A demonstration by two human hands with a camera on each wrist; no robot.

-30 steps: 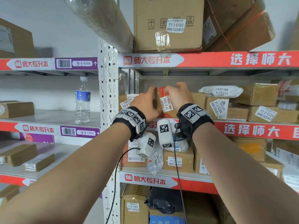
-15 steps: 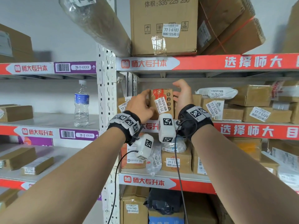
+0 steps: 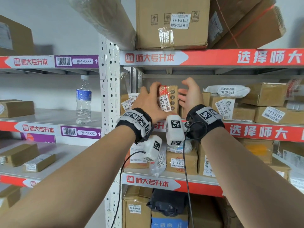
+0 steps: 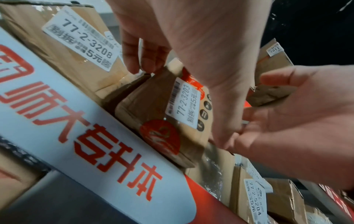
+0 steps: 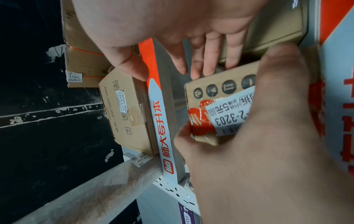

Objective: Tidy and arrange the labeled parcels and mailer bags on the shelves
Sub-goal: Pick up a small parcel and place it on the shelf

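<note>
While your left hand (image 3: 148,102) grips the 77-2-3203 parcel (image 3: 169,99) upright on the shelf (image 3: 246,130), your right hand (image 3: 190,96) hovers released beside it; next, square it between neighbours.

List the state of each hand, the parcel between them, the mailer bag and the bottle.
Left hand: grips the parcel's left side.
Right hand: open, beside the parcel; contact unclear.
Parcel 77-2-3203: upright on the shelf, label outward.
Mailer bag: lying atop boxes.
Bottle: upright, capped.
</note>
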